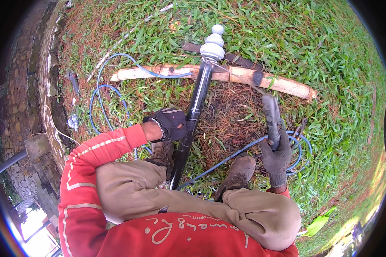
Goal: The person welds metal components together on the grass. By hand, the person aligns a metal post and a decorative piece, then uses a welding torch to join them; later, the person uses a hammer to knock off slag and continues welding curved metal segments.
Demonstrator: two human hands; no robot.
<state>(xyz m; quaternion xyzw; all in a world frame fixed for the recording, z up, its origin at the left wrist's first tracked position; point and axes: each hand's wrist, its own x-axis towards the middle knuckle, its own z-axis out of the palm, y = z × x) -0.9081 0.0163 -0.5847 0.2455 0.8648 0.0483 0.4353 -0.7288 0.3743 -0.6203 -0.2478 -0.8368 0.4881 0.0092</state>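
Observation:
A black metal pole [198,99] with a rounded white finial [212,46] at its far end lies slanted before me, its upper part across a peeled log [158,72]. My left hand [169,123], in a black glove, is closed around the pole's lower half. In my right hand [278,156], gloved in grey, is a worn grey tool that looks like a welding electrode holder [271,112]. A thin rod runs from its tip toward the joint below the finial. I cannot tell whether it touches the pole.
Blue cable [99,96] loops over the grass at left, and more blue cable [236,157] curves between my boots and right hand. A dark flat strip [240,60] lies behind the log. A stone edge [51,77] borders the grass at left.

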